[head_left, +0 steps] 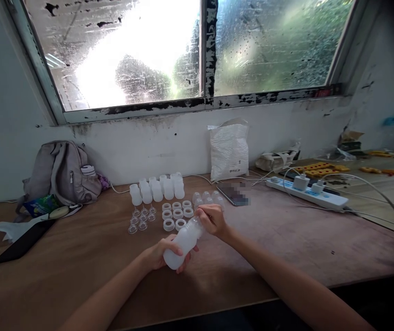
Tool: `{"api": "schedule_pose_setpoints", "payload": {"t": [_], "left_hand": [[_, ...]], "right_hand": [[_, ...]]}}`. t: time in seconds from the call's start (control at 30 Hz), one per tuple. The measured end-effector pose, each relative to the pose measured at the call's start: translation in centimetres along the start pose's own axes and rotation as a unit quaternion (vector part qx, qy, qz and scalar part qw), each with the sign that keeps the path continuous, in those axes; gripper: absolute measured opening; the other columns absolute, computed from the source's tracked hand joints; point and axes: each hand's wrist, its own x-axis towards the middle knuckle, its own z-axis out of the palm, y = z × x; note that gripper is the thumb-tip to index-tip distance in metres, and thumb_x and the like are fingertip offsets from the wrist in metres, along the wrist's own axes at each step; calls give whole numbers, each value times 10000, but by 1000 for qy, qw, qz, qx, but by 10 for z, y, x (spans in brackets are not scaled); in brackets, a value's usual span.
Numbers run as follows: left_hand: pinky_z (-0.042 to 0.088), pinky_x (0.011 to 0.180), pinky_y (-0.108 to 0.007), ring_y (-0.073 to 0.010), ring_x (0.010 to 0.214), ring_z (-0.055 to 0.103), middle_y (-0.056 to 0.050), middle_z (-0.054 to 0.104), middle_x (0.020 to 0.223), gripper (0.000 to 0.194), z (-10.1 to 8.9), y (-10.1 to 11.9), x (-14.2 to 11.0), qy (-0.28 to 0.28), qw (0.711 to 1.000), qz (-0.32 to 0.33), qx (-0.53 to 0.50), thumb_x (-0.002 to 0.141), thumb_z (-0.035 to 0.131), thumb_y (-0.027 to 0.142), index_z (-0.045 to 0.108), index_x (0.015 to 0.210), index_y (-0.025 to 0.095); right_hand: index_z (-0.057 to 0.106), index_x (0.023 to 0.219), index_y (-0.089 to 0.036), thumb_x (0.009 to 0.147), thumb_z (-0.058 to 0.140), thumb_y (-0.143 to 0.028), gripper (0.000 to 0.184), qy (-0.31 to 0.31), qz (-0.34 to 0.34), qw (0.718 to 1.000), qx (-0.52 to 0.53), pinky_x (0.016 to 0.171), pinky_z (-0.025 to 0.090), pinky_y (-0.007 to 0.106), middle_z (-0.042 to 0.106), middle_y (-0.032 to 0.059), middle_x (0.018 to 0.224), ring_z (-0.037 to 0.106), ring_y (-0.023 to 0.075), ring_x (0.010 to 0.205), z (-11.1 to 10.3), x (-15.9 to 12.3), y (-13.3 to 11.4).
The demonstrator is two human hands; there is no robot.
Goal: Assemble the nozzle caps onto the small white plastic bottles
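Observation:
My left hand (164,254) is wrapped round a frosted white baby bottle (182,244), tilted with its top toward the upper right. The closed fingers of my right hand (213,219) are at the bottle's clear top (195,225) and partly hide it. Beyond my hands stand rows of clear-white collar rings (169,224). To their left lie several clear bottle nipples (143,225). Several frosted bottles (157,191) stand in rows behind the rings, and clear domed caps (218,198) stand just beyond my right hand.
A phone (231,194) lies behind the caps, near a white plastic bag (229,151) against the wall. On the right is a power strip (307,193) with plugs and cables. A grey backpack (60,172) and a black flat object (24,241) are on the left.

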Motion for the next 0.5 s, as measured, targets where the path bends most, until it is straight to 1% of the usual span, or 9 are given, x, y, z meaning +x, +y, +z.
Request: {"api": "schedule_pose_setpoints", "payload": {"t": [0.07, 0.13, 0.2, 0.27, 0.3, 0.33, 0.4, 0.47, 0.5], "left_hand": [[362, 369, -234, -147, 401, 526, -42, 565, 570, 443, -4, 1, -3, -36, 999, -25, -3, 516, 479, 151, 571, 935, 41], [366, 373, -239, -152, 410, 530, -48, 568, 574, 448, -8, 1, -6, -47, 998, -35, 1, 515, 485, 155, 568, 938, 36], [383, 392, -243, -153, 439, 542, -45, 569, 606, 451, -11, 1, -8, -17, 1000, -15, 4, 539, 502, 164, 555, 972, 51], [404, 418, -248, -151, 471, 552, -41, 565, 646, 444, -15, 0, -7, 28, 999, 15, 3, 580, 515, 182, 537, 1010, 74], [415, 431, -251, -147, 482, 552, -40, 562, 660, 435, -17, 0, -6, 45, 999, 29, 2, 599, 520, 191, 531, 1020, 81], [423, 442, -252, -144, 493, 552, -40, 558, 673, 425, -18, -1, -5, 59, 997, 39, 0, 616, 523, 199, 526, 1026, 87], [437, 453, -253, -141, 520, 553, -41, 549, 702, 413, -21, -2, -3, 77, 996, 52, -5, 640, 526, 217, 518, 1035, 98], [447, 456, -253, -144, 543, 555, -44, 544, 726, 413, -22, -3, -1, 82, 995, 52, -4, 652, 528, 224, 511, 1047, 106], [450, 457, -254, -145, 551, 555, -46, 543, 733, 415, -22, -4, -1, 82, 995, 49, -2, 655, 530, 224, 507, 1053, 109]], "right_hand": [[472, 523, -165, 819, 313, -309, 366, 52, 51, 997, 4, 425, 255, 215, 358, -30, 439, 326, 81, 396, -7, 4, 6], [498, 562, -161, 831, 305, -346, 379, 120, 116, 986, -9, 427, 264, 211, 372, -30, 453, 347, 88, 417, -18, 11, 14], [534, 617, -157, 824, 338, -388, 367, 161, 171, 970, -62, 461, 297, 212, 428, -21, 487, 399, 103, 463, -31, 20, 24], [569, 697, -159, 794, 403, -419, 324, 156, 218, 954, -132, 509, 332, 220, 509, -1, 551, 464, 126, 527, -44, 28, 36], [580, 739, -161, 779, 432, -419, 301, 136, 242, 947, -163, 535, 348, 226, 546, 13, 593, 496, 141, 565, -49, 31, 43], [585, 781, -162, 766, 459, -406, 275, 103, 263, 940, -191, 564, 362, 233, 578, 29, 646, 525, 156, 614, -54, 32, 49], [582, 866, -167, 748, 497, -340, 226, 14, 298, 922, -249, 636, 379, 245, 616, 61, 781, 556, 186, 748, -63, 33, 60], [560, 946, -169, 734, 510, -255, 234, -84, 326, 892, -302, 709, 377, 254, 606, 83, 932, 537, 207, 896, -70, 30, 69], [552, 962, -166, 723, 515, -218, 248, -122, 337, 877, -319, 733, 374, 258, 591, 92, 981, 519, 215, 947, -73, 28, 72]]}}
